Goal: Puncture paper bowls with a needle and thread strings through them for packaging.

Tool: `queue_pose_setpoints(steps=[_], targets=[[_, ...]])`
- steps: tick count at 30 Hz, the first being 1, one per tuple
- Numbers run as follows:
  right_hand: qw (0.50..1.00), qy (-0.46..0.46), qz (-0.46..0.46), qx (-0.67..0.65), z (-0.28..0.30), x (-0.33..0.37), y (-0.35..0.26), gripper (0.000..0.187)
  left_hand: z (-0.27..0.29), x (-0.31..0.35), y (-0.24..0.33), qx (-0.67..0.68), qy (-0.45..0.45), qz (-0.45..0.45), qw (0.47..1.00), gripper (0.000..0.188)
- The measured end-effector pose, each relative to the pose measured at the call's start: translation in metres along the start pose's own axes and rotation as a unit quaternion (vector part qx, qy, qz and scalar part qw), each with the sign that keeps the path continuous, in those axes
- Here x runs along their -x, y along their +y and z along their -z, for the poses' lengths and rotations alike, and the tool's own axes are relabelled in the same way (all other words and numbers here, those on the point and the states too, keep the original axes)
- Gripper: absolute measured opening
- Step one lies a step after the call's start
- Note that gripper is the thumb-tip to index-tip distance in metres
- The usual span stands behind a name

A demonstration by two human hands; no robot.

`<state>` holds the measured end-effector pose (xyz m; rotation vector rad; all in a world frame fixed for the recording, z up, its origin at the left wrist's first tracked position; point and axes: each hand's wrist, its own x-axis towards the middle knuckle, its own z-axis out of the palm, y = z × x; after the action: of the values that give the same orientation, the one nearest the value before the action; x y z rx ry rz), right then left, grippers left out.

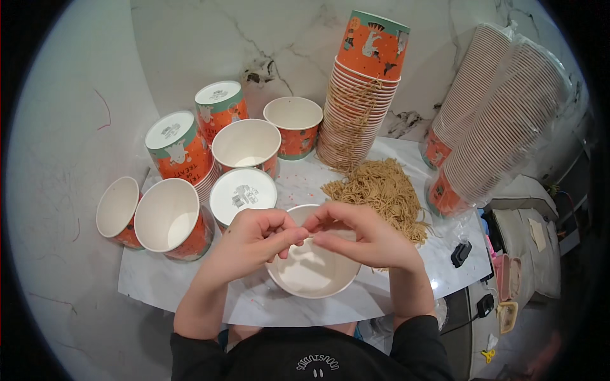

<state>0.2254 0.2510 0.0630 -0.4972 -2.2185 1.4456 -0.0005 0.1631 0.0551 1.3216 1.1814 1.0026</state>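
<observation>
Over the mouth of a white-lined paper bucket (311,280), my two hands meet with their fingertips almost touching. My left hand (254,238) is closed in a pinch, thumb against forefinger. My right hand (365,236) pinches too, its fingers curled toward the thumb. Whatever lies between the fingertips is too small to make out. The bucket stands upright at the table's front, and nothing shows in the visible part of its inside. Just beyond my right hand lies a loose heap of tan twine cords (381,190).
Left of my hands stand upturned orange-and-green buckets (244,193) and upright ones (168,219). A tall nested stack (356,114) rises behind the twine, with strands hanging on it. Plastic-wrapped stacks (495,120) lean at the right. A black object (461,254) lies near the table's right edge.
</observation>
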Motion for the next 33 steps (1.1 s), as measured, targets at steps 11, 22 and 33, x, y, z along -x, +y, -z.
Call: queue_pose_setpoints(steps=[11,22,33], targets=[[0.982,0.078,-0.036,-0.166,0.006,-0.007,0.02,0.012,-0.012,-0.025,0.007,-0.13,0.099,-0.064,0.984,0.027],[0.983,0.169,0.028,0.066,0.04,-0.007,0.028,0.007,-0.019,-0.074,-0.026,-0.4,0.061,-0.154,0.901,0.019],[0.997,0.057,0.015,0.045,0.018,0.005,0.01,0.008,-0.028,0.001,-0.022,-0.236,0.136,-0.189,0.944,0.018]])
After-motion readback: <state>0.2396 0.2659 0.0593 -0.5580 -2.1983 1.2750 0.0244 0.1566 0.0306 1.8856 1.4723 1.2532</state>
